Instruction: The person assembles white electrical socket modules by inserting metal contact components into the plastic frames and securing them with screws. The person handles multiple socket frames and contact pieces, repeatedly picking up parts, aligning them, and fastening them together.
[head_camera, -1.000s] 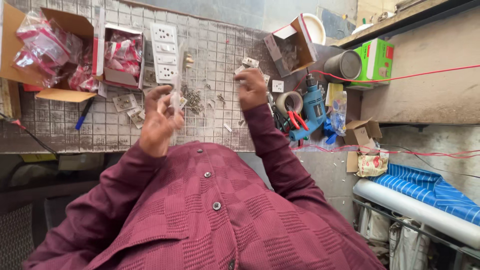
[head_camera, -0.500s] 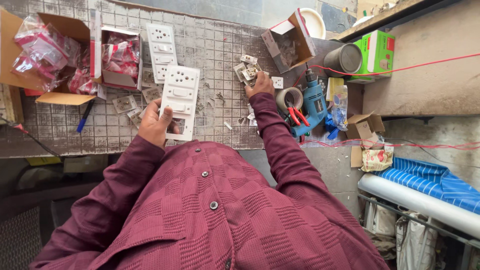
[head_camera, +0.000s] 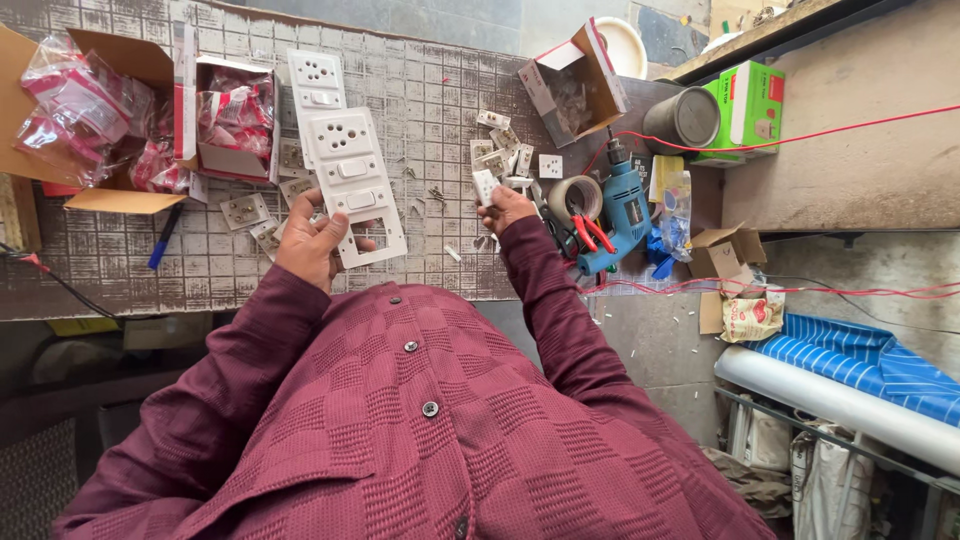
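care suits this fit: the left hand grips the long white plastic switch plate over the tiled bench, while the right hand pinches a small white switch module; squaring it to the plate's empty opening looks best.

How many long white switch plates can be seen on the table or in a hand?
2: one switch plate in the left hand; another plate lying on the tiled table above it.

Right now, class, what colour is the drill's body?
Blue, seen in the head view: the drill lies beside the pliers.
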